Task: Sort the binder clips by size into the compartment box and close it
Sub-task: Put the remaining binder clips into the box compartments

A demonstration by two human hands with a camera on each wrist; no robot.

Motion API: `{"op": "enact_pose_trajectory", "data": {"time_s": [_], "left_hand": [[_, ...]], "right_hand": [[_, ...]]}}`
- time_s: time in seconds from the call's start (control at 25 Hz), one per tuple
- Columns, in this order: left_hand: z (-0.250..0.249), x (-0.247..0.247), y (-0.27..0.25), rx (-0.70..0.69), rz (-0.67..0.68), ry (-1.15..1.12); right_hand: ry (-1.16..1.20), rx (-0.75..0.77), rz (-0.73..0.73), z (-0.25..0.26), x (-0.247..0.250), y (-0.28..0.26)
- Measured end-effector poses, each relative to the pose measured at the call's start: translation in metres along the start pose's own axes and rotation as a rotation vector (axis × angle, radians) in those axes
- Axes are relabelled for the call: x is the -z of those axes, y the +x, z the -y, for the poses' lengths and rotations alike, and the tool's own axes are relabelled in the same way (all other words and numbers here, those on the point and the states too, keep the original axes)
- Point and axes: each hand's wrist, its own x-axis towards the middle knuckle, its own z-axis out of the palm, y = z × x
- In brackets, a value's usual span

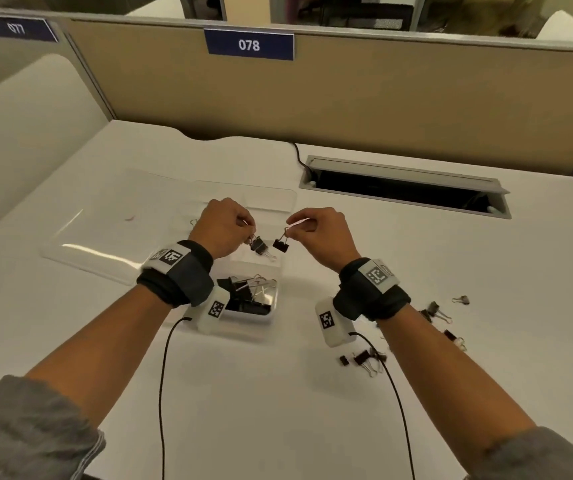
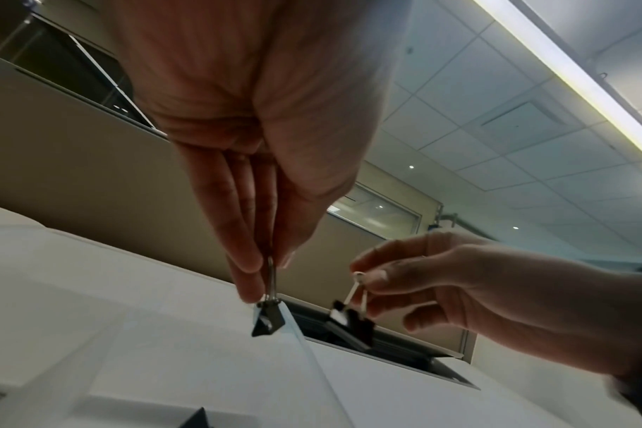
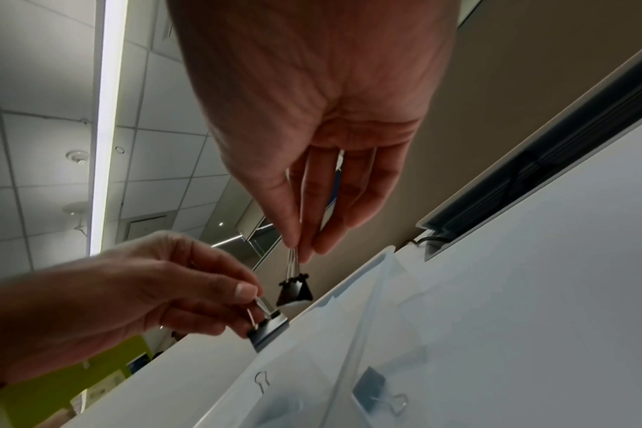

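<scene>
Clear glossy plastic compartment box [image 1: 280, 271], black clips [image 1: 243, 296] with shiny wire handles, smooth matt white desk [image 1: 278, 410].

Soft ceiling strip light [image 2: 554, 72], mild motion blur, strong wide-angle bending at edges.

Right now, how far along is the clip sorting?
Partway. Done: a pile of large clips fills the near compartment of the box. In hand: the left hand and right hand each pinch one clip above it. Left: loose clips on the desk, and the open lid.

blue plate [image 1: 248, 45] on partition: "078" | blue plate [image 1: 18, 28] at left: "077"
</scene>
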Motion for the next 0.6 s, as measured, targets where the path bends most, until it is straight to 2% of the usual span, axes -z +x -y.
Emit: {"op": "enact_pose_trajectory", "data": {"time_s": [0.16, 0.28, 0.44, 0.6], "left_hand": [[0.010, 0.001, 0.017, -0.023, 0.084, 0.081], [0.017, -0.002, 0.018, 0.033, 0.198, 0.196], [0.010, -0.009, 0.001, -0.024, 0.140, 0.327], [-0.037, -0.033, -0.035, -0.123, 0.105, 0.304]], "right_hand": [[-0.039, -0.034, 0.057, 0.000, -0.027, 0.020], [-0.039, -0.055, 0.022, -0.008, -0.024, 0.014], [-0.035, -0.069, -0.058, -0.023, 0.016, -0.016], [-0.094, -0.122, -0.068, -0.043, 0.070, -0.067]]}}
